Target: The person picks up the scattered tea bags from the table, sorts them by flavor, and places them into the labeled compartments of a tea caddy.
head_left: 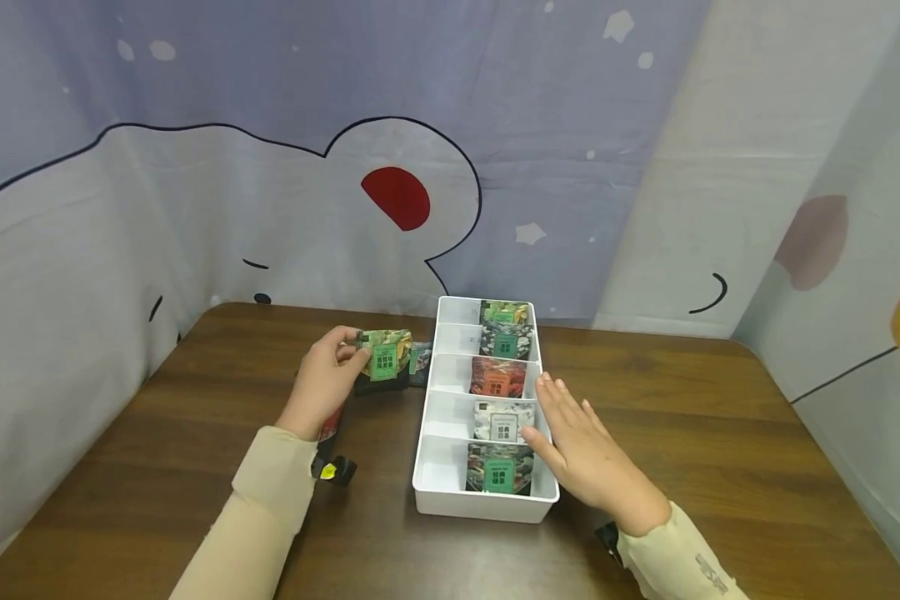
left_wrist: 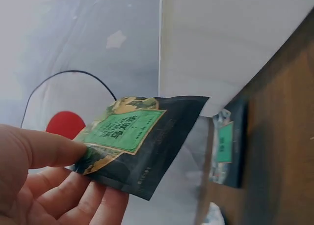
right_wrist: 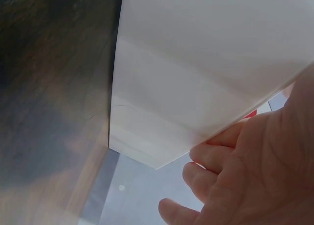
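Note:
My left hand (head_left: pixel 328 375) pinches a tea sachet (left_wrist: pixel 142 131) with a green label and dark lower edge between thumb and fingers, left of the box. The white compartment box (head_left: pixel 487 507) stands on the table, with one sachet in each section: a green-yellow one (head_left: pixel 506 313) farthest, a dark one (head_left: pixel 507 342), a red one (head_left: pixel 498 377), a white one (head_left: pixel 504 421) and a dark green one (head_left: pixel 499 469) nearest. Along the box's right rim lies my right hand (head_left: pixel 585 446), fingers extended, its thumb over the white sachet's section.
Another sachet with a green label (left_wrist: pixel 225 142) lies on the table left of the box. A red sachet (head_left: pixel 331 425) shows partly beneath my left wrist. The brown table (head_left: pixel 682 417) reaches back to a patterned curtain (head_left: pixel 555 150).

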### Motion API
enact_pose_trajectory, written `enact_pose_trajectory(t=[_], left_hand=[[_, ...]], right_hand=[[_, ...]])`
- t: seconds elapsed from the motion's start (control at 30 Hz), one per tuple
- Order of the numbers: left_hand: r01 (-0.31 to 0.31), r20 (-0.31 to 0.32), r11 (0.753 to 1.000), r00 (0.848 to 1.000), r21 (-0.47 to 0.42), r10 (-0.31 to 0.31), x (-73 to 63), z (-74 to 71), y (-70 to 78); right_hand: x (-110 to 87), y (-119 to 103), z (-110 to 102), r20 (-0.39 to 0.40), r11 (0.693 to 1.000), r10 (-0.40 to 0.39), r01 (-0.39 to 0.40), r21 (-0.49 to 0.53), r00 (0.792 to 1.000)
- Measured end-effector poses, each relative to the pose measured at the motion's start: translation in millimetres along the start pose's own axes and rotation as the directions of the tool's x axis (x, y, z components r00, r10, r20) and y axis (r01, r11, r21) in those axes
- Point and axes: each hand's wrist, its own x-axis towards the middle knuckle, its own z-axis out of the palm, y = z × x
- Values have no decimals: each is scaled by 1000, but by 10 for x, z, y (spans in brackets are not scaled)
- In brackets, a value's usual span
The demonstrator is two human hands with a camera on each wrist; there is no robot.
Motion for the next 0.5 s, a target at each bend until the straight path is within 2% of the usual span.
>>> enact_pose_trajectory(t=[0.1,0.23,0.5], left_hand=[[-50,-42,997,998,55,52,70,18,97],[-95,-63,994,993,53,98,203,44,191],[-120,-110,984,988,-131,106,480,189,278]], right_hand=[[-4,1,5,-3,1000,-3,3,1,1000],[-6,2,7,-7,1000,-7,7,0,1000],[0,0,8,-8,1000,-10,10,3,1000]])
